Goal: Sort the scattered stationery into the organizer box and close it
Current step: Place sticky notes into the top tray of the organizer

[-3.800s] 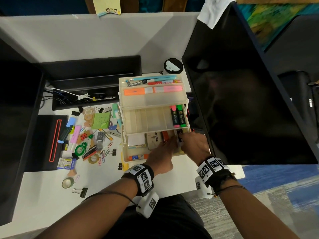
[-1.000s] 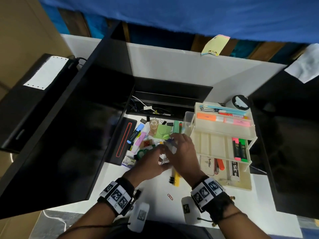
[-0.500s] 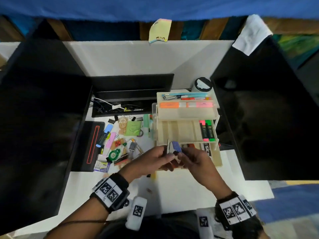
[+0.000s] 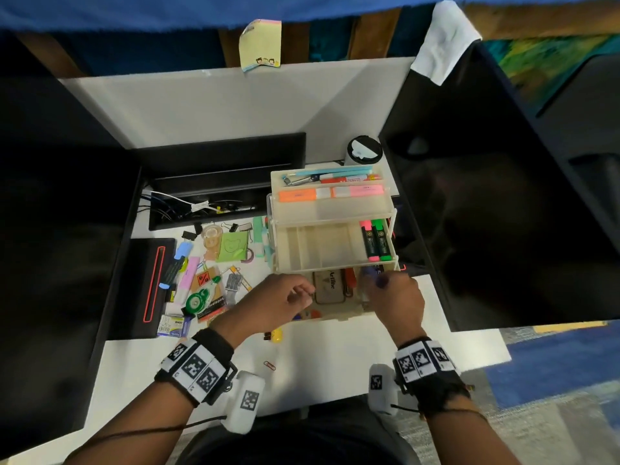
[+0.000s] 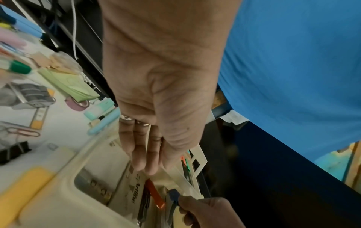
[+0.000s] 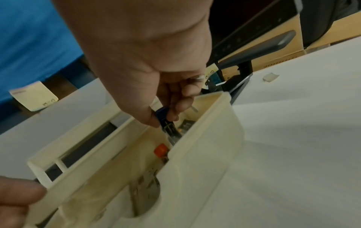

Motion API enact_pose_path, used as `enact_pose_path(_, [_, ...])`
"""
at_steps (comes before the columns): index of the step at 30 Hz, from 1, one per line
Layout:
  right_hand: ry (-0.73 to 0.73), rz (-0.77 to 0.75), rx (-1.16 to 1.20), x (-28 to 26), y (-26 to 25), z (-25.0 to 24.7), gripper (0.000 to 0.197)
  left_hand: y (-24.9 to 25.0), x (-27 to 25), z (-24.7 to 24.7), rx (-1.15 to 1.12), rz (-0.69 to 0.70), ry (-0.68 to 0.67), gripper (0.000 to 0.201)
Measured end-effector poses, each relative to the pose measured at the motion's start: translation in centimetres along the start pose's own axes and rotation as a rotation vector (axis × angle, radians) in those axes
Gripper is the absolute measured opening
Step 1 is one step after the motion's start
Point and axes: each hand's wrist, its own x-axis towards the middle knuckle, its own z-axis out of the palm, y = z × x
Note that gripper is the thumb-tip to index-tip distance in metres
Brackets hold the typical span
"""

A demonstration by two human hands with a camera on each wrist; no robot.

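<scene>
The cream tiered organizer box [image 4: 335, 213] stands open on the white desk. Pink and green markers [image 4: 375, 239] lie in its middle tray, and an Artline tin [image 4: 330, 285] in the bottom tray [image 4: 339, 317]. My right hand [image 4: 375, 280] pinches a small blue-topped stapler-like tool [image 6: 162, 113] between thumb and fingers, its metal end down inside the bottom tray's right compartment. My left hand [image 4: 307, 295] hovers over the tray's left part, fingers straight and holding nothing [image 5: 144, 166]. Loose stationery lies left of the box: a green sticky pad [image 4: 231, 246] and a green correction tape [image 4: 198, 298].
Dark monitors flank the desk on the left [image 4: 60, 263] and right [image 4: 503, 213]. A black cable tray [image 4: 218, 182] and a lidded cup [image 4: 364, 151] sit behind. A yellow item [image 4: 276, 335] and a red paper clip [image 4: 269, 365] lie near the front edge.
Both hands held the blue tool in front of the box half a second ago. Now my left hand has let go and my right hand has carried it into the bottom tray.
</scene>
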Motion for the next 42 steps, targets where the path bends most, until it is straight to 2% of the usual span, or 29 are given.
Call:
enact_pose_path(5, [0.074, 0.002, -0.099, 0.9, -1.3, 2.4, 0.036, -1.5, -0.6, -1.8, -0.02, -0.03, 0.056, 0.017])
enact_pose_path(7, [0.088, 0.016, -0.12, 1.0, -1.8, 3.1, 0.036, -1.8, -0.7, -2.1, -0.024, -0.035, 0.071, 0.019])
enact_pose_path(10, [0.07, 0.037, -0.112, 1.1, -2.1, 3.6, 0.037, -2.1, -0.6, -2.0, -0.041, -0.04, 0.074, 0.019])
enact_pose_path(16, [-0.039, -0.032, -0.018, 1.4, -2.0, 4.3, 0.037, -3.3, -0.3, -2.1, -0.065, -0.054, 0.092, 0.017])
enact_pose_path(18, [-0.053, -0.015, -0.053, 1.1, -1.8, 3.7, 0.038, -3.9, -0.3, -3.0, -0.097, -0.058, 0.172, 0.013])
enact_pose_path(21, [-0.1, 0.019, -0.245, 0.3, -1.9, 1.2, 0.035, -5.3, 0.7, -4.8, -0.184, -0.112, 0.36, 0.012])
enact_pose_path(24, [-0.11, -0.104, -0.285, -1.1, -3.8, -1.5, 0.021, -7.2, 2.9, -6.0, -0.11, -0.184, 0.465, 0.014])
enact_pose_path(27, [-0.056, -0.351, -0.117, -2.6, -7.3, -2.8, 0.009, -8.2, 5.5, -6.3, 0.053, -0.18, 0.453, 0.036])
enact_pose_path(30, [-0.095, -0.559, -0.057, -3.1, -10.5, -2.3, 0.007, -8.2, 7.5, -6.8, 0.208, -0.181, 0.415, 0.06])
enact_pose_path(34, [-0.17, -0.705, -0.106, -2.9, -13.0, -0.5, 0.01, -7.7, 9.2, -7.8, 0.23, -0.19, 0.262, 0.083])
enact_pose_path(38, [-0.186, -0.733, -0.112, -1.9, -14.1, 0.6, 0.009, -7.3, 9.4, -8.4, 0.356, -0.235, 0.132, 0.077])
enact_pose_path(40, [-0.188, -0.73, -0.109, -1.1, -14.1, 1.0, 0.01, -7.3, 8.9, -8.3, 0.35, -0.207, 0.136, 0.065])
enact_pose_path(42, [-0.199, -0.721, -0.109, -0.6, -14.0, 1.3, 0.01, -7.7, 8.3, -7.9, 0.237, -0.172, 0.17, 0.051])
